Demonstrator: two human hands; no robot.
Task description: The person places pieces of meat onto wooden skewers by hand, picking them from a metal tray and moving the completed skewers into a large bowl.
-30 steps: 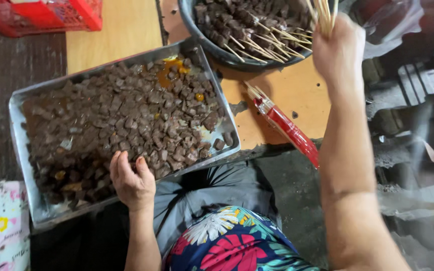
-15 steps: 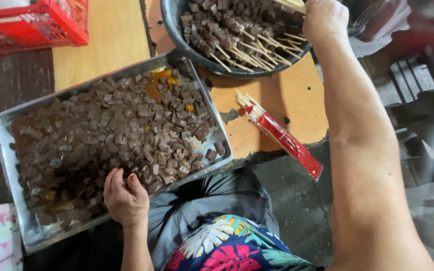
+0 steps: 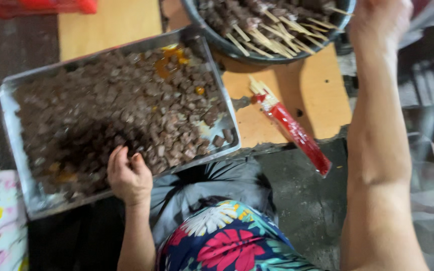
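While much cubed meat (image 3: 126, 110) still filled the tray (image 3: 16, 145) on the worktop (image 3: 111, 25), many finished skewers (image 3: 272, 25) already in the bowl (image 3: 212, 37). Left hand (image 3: 129, 175) curled on meat at the tray's near edge; right hand (image 3: 380, 20) at the bowl's rim, grip unclear.

Beside the silver tray (image 3: 11, 108) of dark brown meat cubes (image 3: 116, 110), a red packet (image 3: 297, 135) lay on orange-tan board (image 3: 317, 95); below the tray, floral navy-pink cloth (image 3: 232, 241).
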